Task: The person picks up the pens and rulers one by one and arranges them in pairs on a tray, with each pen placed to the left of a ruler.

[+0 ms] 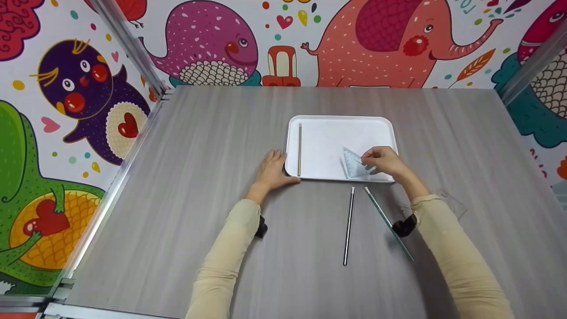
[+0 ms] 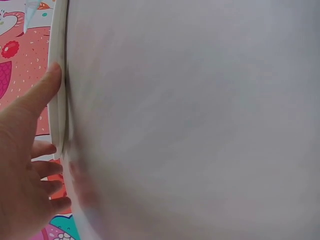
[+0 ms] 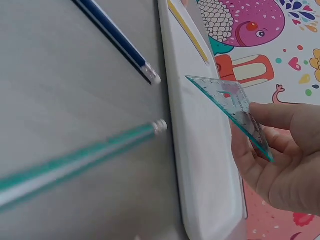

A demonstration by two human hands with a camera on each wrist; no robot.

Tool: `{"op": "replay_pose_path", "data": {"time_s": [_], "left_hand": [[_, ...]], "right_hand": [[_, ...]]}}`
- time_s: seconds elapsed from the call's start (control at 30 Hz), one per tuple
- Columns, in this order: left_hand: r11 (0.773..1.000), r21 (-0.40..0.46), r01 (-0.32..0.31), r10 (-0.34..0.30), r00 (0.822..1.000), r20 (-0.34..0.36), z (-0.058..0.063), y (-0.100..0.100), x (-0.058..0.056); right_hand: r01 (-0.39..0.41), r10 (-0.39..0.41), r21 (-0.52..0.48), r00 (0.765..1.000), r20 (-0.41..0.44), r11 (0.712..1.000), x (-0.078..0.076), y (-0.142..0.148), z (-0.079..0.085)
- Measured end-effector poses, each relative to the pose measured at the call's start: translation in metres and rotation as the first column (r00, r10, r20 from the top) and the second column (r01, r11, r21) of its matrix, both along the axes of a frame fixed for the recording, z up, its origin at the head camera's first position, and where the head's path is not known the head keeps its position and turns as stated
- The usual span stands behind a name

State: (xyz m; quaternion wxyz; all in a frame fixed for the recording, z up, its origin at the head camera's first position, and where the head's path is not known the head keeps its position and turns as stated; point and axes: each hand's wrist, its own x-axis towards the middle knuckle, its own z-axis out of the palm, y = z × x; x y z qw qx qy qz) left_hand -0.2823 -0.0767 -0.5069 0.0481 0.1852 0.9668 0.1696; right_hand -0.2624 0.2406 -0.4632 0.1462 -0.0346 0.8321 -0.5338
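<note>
My right hand pinches a clear set square with a teal edge, tilted above the right part of a white tray. In the right wrist view, the thumb and fingers hold one side of the set square. At the tray's front left corner, my left hand rests with its thumb along the front rim and its fingers by the left side. The left wrist view shows that thumb touching the tray rim. A yellowish pencil lies lengthwise in the tray's left part.
In front of the tray lie a dark blue pencil and a green pencil, the latter partly under the right wrist's black camera. A faint transparent piece lies right of the right forearm. Printed walls border the table.
</note>
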Motion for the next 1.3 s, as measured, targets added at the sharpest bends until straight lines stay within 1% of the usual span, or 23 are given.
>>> {"op": "replay_pose_path", "data": {"time_s": [0.13,0.27,0.43,0.67,0.87,0.97,1.07,1.2,1.3], "left_hand": [[1.0,-0.009,0.007,-0.007,1.0,-0.003,0.0,0.0,-0.001],[1.0,-0.007,0.014,-0.014,1.0,-0.01,0.0,0.0,-0.001],[1.0,0.014,0.013,-0.013,1.0,-0.004,0.0,0.0,0.0],[1.0,0.03,0.009,-0.008,1.0,-0.008,-0.001,0.0,0.0],[1.0,0.014,0.009,-0.009,1.0,-0.01,-0.001,0.0,0.0],[1.0,0.021,0.017,-0.016,1.0,-0.019,-0.002,0.0,0.0],[0.999,0.035,0.021,-0.02,0.999,-0.032,-0.002,-0.001,0.0],[0.999,0.028,0.021,-0.02,0.999,-0.032,-0.001,-0.001,0.001],[0.999,0.027,0.023,-0.022,0.999,-0.025,-0.001,-0.001,0.001]], "right_hand": [[0.061,-0.058,-0.061,0.997,0.053,0.996,-0.003,-0.01,-0.006],[0.116,-0.103,-0.115,0.988,0.112,0.987,-0.007,-0.019,-0.01],[0.193,-0.151,-0.223,0.97,0.192,0.955,-0.011,-0.03,-0.015],[0.263,-0.207,-0.247,0.95,0.233,0.933,-0.014,-0.041,-0.019],[0.314,-0.241,-0.275,0.933,0.269,0.909,-0.019,-0.049,-0.023],[0.328,-0.252,-0.286,0.929,0.272,0.9,-0.02,-0.053,-0.023],[0.334,-0.258,-0.286,0.927,0.273,0.898,-0.022,-0.056,-0.023],[0.343,-0.264,-0.288,0.923,0.282,0.894,-0.024,-0.06,-0.024],[0.358,-0.269,-0.307,0.916,0.297,0.882,-0.026,-0.063,-0.024]]}}
